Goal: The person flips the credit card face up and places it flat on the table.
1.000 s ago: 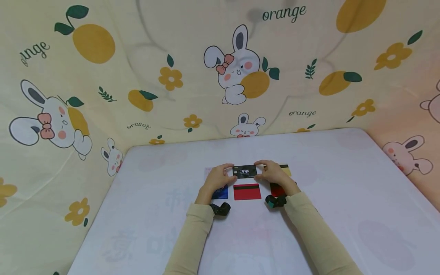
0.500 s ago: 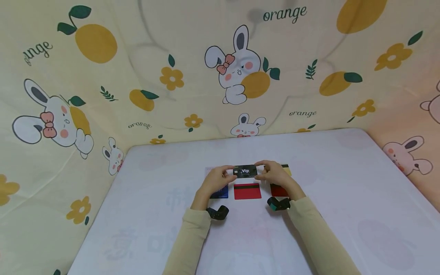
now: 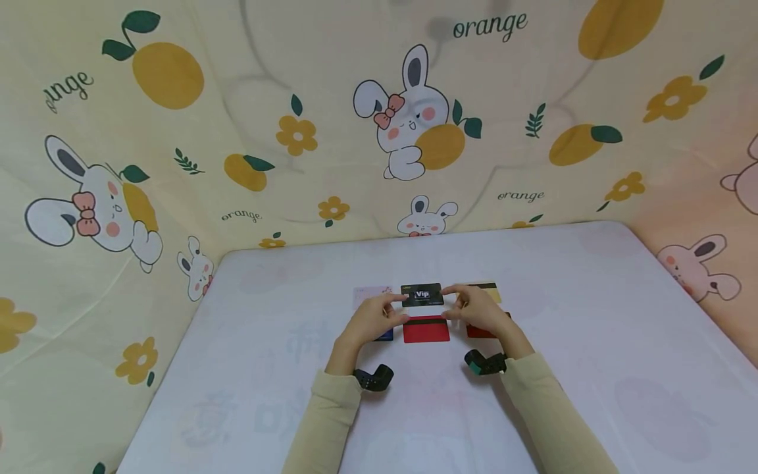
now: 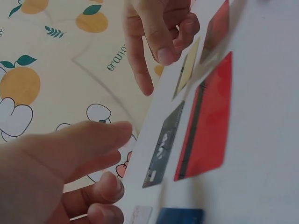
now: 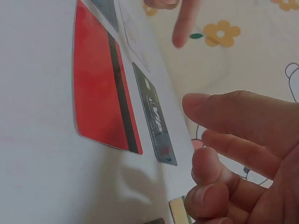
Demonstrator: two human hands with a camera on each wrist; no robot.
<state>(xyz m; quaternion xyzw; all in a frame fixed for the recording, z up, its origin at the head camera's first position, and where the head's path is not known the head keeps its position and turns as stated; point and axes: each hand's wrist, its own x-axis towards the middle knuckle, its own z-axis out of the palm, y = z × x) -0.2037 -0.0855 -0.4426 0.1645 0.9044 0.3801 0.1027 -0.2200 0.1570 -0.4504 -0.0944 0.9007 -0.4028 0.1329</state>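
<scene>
A black Vip card lies flat on the white table, just behind a red card with a dark stripe. My left hand hovers off the left ends of these two cards, thumb and fingers spread apart. On the right, my right hand is held in the same way, with nothing between its fingers. Both wrist views show the fingertips of the left hand and right hand raised clear of the black card.
Beside the left hand lie a pale pink card and a partly covered blue card. Near the right hand are a yellow card with a dark stripe and a dark red card. A patterned cloth rises behind the table.
Both hands held the black Vip card by its ends earlier; now they have let go of it and drawn back slightly toward the person. The card stays behind the red one.
</scene>
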